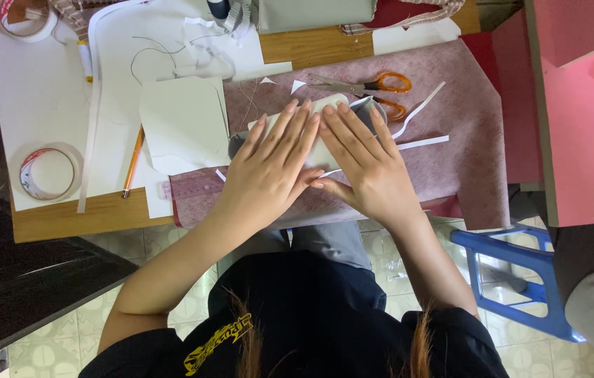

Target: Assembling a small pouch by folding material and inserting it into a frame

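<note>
I count two hands, left hand [267, 171] and right hand [369, 164], flat beside the orange-handled scissors [374, 91]. One pair of scissors. Two tape rolls [48, 173] [27, 19] far left of it. One pencil [133, 162], one blue stool [521, 280].

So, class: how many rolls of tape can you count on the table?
2: one tape roll lies on the white paper at the left edge, the other tape roll at the top left corner, partly cut off.

Both hands flat on paper piece [325, 143], on fabric [451, 161] — left hand [269, 171] at 9 o'clock of right hand [367, 164]. Scissors [374, 91] at 12, tape roll [48, 173] far at 9.
</note>
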